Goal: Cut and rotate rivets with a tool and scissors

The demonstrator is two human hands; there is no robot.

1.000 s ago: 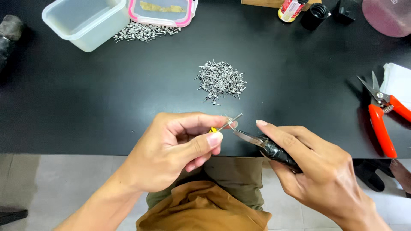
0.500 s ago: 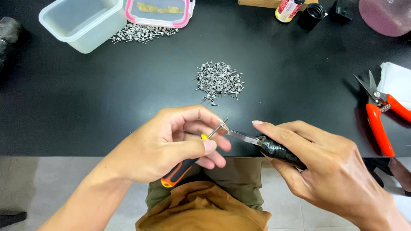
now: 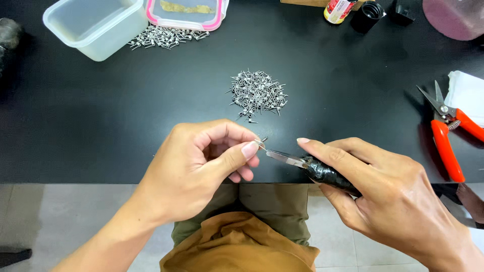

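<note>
On the black bench [image 3: 101,116] we see an empty clear plastic tub [image 3: 96,25] at the far left, and beside it a shallow container with a pink-rimmed lid [image 3: 186,11]. Between and just in front of them lies a loose scatter of small metal pieces [image 3: 164,37]. At the far edge we find a small bottle with a yellow and red label [image 3: 339,10], a black cap [image 3: 368,15] just beside it, and a pink translucent round lid [image 3: 456,17] in the corner. At the right edge we see orange-handled snips [image 3: 448,136] lying next to a white cloth [image 3: 466,93]. Below the bench we see pale floor tiles [image 3: 60,216].
</note>
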